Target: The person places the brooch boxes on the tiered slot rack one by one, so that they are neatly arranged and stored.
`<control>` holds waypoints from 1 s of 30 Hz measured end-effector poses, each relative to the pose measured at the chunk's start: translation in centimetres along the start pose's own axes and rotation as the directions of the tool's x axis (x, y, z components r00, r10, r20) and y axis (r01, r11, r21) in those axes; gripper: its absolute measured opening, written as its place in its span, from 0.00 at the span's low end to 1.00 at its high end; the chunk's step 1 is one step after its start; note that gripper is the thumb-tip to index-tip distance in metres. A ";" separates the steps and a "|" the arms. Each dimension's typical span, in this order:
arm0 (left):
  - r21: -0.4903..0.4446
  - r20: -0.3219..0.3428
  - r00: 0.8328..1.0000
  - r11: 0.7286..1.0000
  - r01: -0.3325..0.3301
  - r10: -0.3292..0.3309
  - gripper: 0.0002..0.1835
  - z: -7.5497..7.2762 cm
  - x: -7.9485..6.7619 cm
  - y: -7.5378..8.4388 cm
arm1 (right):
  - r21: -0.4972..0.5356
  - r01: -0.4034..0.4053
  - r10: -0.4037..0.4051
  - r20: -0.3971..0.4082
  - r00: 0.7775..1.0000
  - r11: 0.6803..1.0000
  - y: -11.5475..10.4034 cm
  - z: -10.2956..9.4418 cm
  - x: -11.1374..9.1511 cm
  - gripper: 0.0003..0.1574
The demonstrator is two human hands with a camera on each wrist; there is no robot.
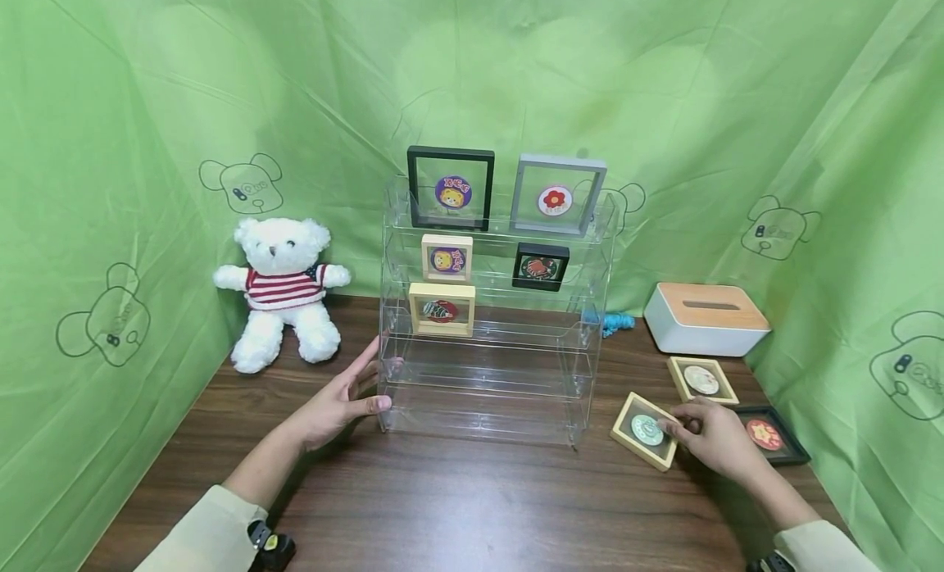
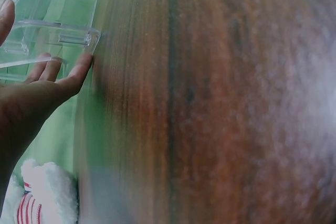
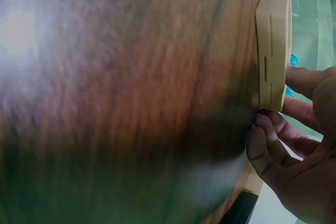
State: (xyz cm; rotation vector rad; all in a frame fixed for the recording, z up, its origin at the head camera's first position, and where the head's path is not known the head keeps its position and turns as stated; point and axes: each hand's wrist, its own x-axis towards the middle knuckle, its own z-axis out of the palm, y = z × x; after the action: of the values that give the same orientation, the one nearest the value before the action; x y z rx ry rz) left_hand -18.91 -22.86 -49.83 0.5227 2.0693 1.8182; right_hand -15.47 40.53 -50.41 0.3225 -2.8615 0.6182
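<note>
A clear acrylic tiered rack (image 1: 483, 396) stands in the middle of the table. My left hand (image 1: 335, 412) rests against its left side, thumb at the front edge and fingers spread and nearly straight. To the right of the rack, my right hand (image 1: 714, 437) pinches the right corner of a pale wooden display frame (image 1: 627, 423) with a round green piece inside. In the right wrist view the frame (image 3: 276, 45) is seen edge-on, low over the tabletop, with the thumb over its top face.
Several display frames stand on the rack's upper tiers, including a black frame (image 1: 451, 225) and a grey frame (image 1: 522, 197). Right of it lie another wooden frame (image 1: 677, 372) and a black one (image 1: 795, 451), near a tissue box (image 1: 667, 330). A white teddy bear (image 1: 283, 289) sits left.
</note>
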 end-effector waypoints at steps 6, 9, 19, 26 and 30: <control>0.001 -0.002 1.000 1.000 -0.007 0.007 0.58 0.0 0.0 -0.1 | -0.003 -0.076 0.076 -0.004 0.997 0.997 0.2 0.3 0.1 0.06; 0.000 -0.004 1.000 1.000 -0.010 0.010 0.58 0.0 0.0 -0.1 | -0.005 -0.087 0.087 -0.011 0.996 0.996 0.1 0.4 0.1 0.05; 0.002 -0.004 1.000 1.000 0.015 -0.015 0.58 -0.1 0.0 0.0 | -0.006 -0.132 0.132 0.023 0.991 0.991 -0.1 0.3 0.1 0.06; 0.001 0.005 1.000 1.000 0.010 -0.010 0.59 -0.2 0.0 0.0 | 0.015 -0.149 0.149 0.016 0.989 0.989 -0.4 -0.3 0.0 0.07; -0.007 0.014 1.000 1.000 -0.016 0.017 0.58 -0.1 0.0 -0.1 | 0.045 -0.169 0.168 0.022 0.986 0.985 -0.6 -0.6 -0.1 0.08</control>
State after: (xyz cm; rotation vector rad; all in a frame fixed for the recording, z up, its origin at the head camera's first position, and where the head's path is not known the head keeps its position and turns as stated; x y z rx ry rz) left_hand -18.96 -22.98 -49.89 0.5510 2.0546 1.8247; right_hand -15.14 40.27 -49.65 0.0937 -2.9160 0.7168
